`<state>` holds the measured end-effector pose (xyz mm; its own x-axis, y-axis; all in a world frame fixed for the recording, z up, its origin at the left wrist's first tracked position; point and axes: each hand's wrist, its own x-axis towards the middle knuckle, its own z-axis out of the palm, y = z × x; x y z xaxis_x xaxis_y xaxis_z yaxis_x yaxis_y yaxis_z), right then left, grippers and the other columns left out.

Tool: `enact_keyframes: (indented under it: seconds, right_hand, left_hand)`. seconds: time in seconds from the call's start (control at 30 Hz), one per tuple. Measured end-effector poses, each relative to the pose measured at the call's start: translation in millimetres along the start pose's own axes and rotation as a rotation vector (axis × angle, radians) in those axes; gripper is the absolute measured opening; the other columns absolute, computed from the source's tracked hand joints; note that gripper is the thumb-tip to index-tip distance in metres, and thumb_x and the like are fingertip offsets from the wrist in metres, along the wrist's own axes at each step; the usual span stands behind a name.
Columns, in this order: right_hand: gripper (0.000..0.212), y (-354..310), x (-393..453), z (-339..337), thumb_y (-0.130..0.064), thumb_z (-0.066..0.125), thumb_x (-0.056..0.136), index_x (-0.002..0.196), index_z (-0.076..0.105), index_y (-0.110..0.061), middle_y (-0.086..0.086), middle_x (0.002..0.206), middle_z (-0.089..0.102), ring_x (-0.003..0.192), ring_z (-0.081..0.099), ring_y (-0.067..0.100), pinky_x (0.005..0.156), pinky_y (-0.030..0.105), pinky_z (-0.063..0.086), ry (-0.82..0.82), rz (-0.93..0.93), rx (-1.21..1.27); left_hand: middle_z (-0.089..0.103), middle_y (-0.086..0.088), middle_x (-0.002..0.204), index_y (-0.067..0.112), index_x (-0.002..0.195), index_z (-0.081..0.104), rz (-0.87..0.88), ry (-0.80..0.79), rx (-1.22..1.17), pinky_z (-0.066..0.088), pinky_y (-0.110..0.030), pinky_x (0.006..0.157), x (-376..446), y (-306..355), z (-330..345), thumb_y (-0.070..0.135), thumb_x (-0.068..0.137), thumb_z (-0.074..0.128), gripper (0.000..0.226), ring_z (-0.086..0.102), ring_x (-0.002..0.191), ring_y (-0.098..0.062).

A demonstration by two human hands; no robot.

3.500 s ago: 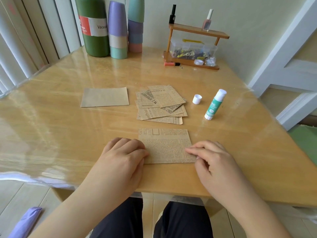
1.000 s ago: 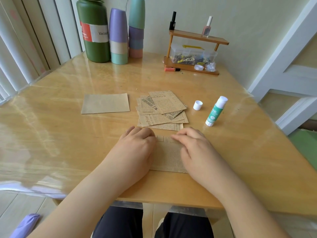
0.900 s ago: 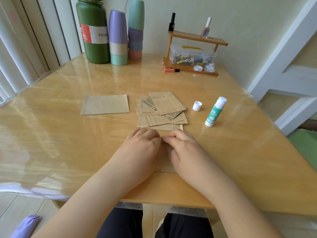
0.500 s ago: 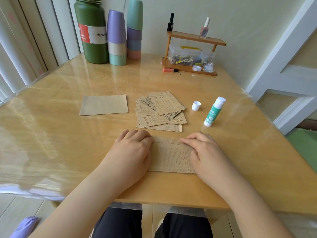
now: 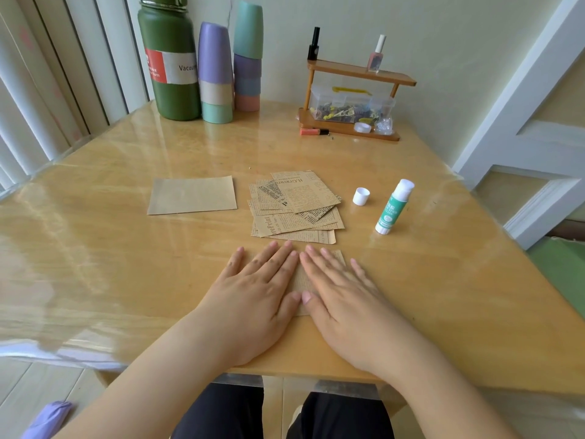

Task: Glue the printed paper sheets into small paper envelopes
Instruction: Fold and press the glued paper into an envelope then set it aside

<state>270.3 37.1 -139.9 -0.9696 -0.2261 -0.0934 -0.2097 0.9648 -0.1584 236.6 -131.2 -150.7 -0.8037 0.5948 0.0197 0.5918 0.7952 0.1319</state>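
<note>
A person sits at a glossy wooden surface (image 5: 110, 248), seen from above their own arms. Both hands lie flat, palms down, side by side near the front edge, pressing one printed paper sheet (image 5: 302, 282) against the surface. The left hand (image 5: 256, 299) covers the sheet's left part and the right hand (image 5: 342, 299) its right part; fingers on both are straight and spread, gripping nothing, with the index fingertips almost touching and the thumbs meeting below. Only a narrow strip of the sheet shows between the hands, plus a corner past the right fingertips.

Just beyond the fingertips sits a loose, fanned pile of printed sheets (image 5: 296, 205). To its left, apart from it, lies a plain brown envelope (image 5: 192, 195), flat. To the pile's right stands a small white cap (image 5: 361, 196), and further right an uncapped glue stick (image 5: 394, 206) with a green label stands upright.

At the far edge are a tall green flask (image 5: 169, 58), two stacks of pastel cups (image 5: 228, 64), and a small wooden shelf (image 5: 354, 99) holding nail polish bottles and a clear box of small items
</note>
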Motion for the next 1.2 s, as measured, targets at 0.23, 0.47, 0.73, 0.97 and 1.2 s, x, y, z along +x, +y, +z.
enact_keyframes:
  seconds: [0.23,0.47,0.73,0.97,1.2]
  right_hand:
    - [0.068,26,-11,-12,-0.06,-0.001,0.086,0.146,-0.02,-0.033,-0.022,0.15,-0.028,0.137,-0.028,-0.001,0.116,0.035,-0.016,-0.077,0.158,-0.034]
    - [0.075,29,-9,-17,-0.065,0.011,0.087,0.15,-0.01,-0.03,-0.02,0.153,-0.023,0.137,-0.028,0.001,0.116,0.034,-0.015,0.036,0.146,0.013]
    - [0.059,1,8,-10,-0.045,0.011,0.1,0.149,-0.014,-0.025,-0.013,0.155,-0.023,0.139,-0.025,0.001,0.117,0.034,-0.014,-0.021,0.029,0.004]
    - [0.062,16,1,-9,-0.052,0.007,0.097,0.146,-0.022,-0.028,-0.017,0.15,-0.031,0.136,-0.031,0.001,0.115,0.037,-0.017,-0.087,0.123,-0.054]
    - [0.063,26,-4,-12,-0.056,0.007,0.096,0.146,-0.021,-0.031,-0.021,0.149,-0.03,0.137,-0.032,0.006,0.114,0.039,-0.019,-0.099,0.176,-0.062]
  left_hand:
    - [-0.033,0.013,0.147,0.027,0.142,-0.027,-0.102,-0.048,0.038,-0.015,-0.04,0.114,-18,-18,-7,0.065,0.06,-0.029,0.091,-0.03,0.135,-0.005]
    - [-0.033,0.015,0.147,0.029,0.142,-0.027,-0.09,-0.037,0.03,-0.019,-0.043,0.112,-17,-19,-12,0.064,0.062,-0.03,0.087,-0.03,0.135,-0.006]
    - [-0.026,0.011,0.151,0.025,0.144,-0.022,-0.025,-0.008,-0.023,-0.014,-0.039,0.114,4,3,-7,0.059,0.066,-0.027,0.086,-0.026,0.137,-0.005]
    - [-0.031,0.013,0.148,0.027,0.14,-0.028,-0.086,-0.068,0.019,-0.012,-0.042,0.115,-8,-13,-7,0.062,0.061,-0.029,0.086,-0.027,0.137,-0.006]
    - [-0.031,0.014,0.149,0.028,0.141,-0.028,-0.123,-0.08,0.044,-0.012,-0.045,0.115,-15,-21,-11,0.064,0.059,-0.03,0.089,-0.027,0.137,-0.007]
